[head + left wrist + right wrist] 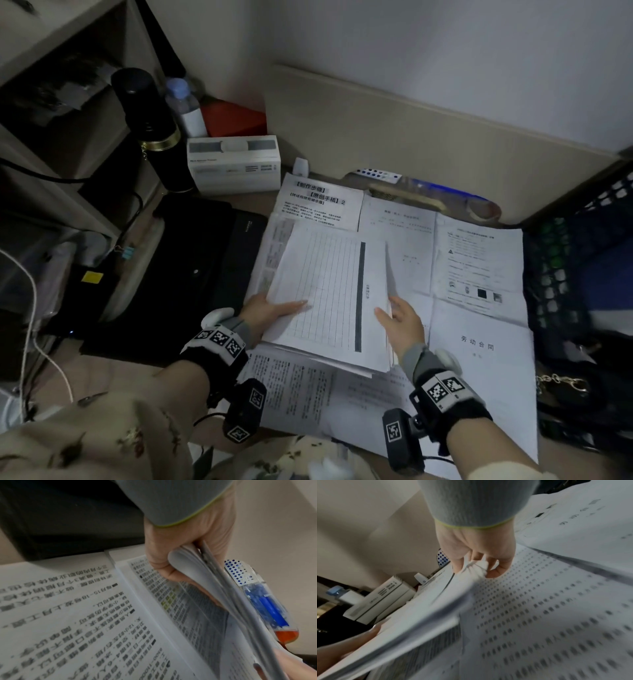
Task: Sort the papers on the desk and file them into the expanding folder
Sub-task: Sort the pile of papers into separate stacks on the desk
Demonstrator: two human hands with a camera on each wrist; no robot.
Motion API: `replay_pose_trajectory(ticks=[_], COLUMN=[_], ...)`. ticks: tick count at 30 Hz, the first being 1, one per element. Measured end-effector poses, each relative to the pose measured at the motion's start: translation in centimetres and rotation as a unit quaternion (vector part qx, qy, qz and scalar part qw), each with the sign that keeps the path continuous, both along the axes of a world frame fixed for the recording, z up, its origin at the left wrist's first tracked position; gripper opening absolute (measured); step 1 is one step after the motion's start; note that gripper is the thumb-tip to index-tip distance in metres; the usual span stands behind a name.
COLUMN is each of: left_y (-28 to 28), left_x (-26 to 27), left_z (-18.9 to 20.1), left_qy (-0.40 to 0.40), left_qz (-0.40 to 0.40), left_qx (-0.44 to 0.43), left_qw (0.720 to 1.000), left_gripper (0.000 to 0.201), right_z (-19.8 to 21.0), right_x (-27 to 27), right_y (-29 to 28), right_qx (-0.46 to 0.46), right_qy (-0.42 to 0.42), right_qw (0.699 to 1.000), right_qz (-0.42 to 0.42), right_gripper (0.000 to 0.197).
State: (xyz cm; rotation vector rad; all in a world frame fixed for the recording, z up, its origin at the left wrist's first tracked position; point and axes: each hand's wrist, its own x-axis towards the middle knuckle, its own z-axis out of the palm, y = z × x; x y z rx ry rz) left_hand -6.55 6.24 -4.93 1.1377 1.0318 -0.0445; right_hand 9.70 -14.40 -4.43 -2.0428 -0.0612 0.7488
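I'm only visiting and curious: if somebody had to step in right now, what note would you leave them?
Left hand and right hand grip opposite edges of a gathered stack of papers, top sheet a ruled form, lifted slightly above the desk.
More loose sheets lie spread underneath and to the right.
The black expanding folder lies shut to the left.
Done: some gathering. Left: sort everything, open the folder, file it.

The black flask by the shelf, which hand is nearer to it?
Left. The left hand grips the paper stack's flask-side edge; the right hand holds its far edge. Black flask.
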Motion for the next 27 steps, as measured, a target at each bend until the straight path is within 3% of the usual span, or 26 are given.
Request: replay_pose_trajectory(ticks=[2,6,9,12,18,21,27], left_y=[-0.4,-0.9,-1.1,-1.1,-1.0,-0.5,-0.4], left_x=[-0.1,-0.2,-0.1,-0.3,-0.1,-0.1,-0.2], left_z=[-0.4,-0.2,0.0,0.0,0.2,-0.2,-0.8], left_qy=[0.005,0.014,0.024,0.029,0.03,0.049,0.06], left_qz=[-0.01,-0.008,-0.023,-0.025,-0.019,0.001,-0.002], left_qx=[0.002,-0.02,-0.029,-0.031,-0.032,-0.046,-0.031], left_qw=[1.0,1.0,0.999,0.999,0.999,0.998,0.998], left_gripper=[0.069,0.054,0.058,0.063,0.054,0.067,0.069], right_z=[-0.6,-1.5,-1.2,-0.9,-1.0,-1.0,-1.7], right_x=[-0.5,-1.5,-1.9,-1.8,-1.5,-1.3,-1.0], right_y=[-0.4,-0.6,-0.5,-0.5,-0.6,-1.1,-1.7], right_qx=[-0.03,-0.094,-0.119,-0.14,-0.099,-0.043,-0.075], right_qy=[0.018,0.015,-0.035,-0.039,0.008,0.024,0.007], right_qw=[0.999,0.995,0.992,0.989,0.995,0.998,0.996], right_qz=[0.018,0.033,0.01,-0.033,-0.023,-0.025,-0.038], right_gripper=[0.055,0.043,0.02,0.018,0.023,0.029,0.02])
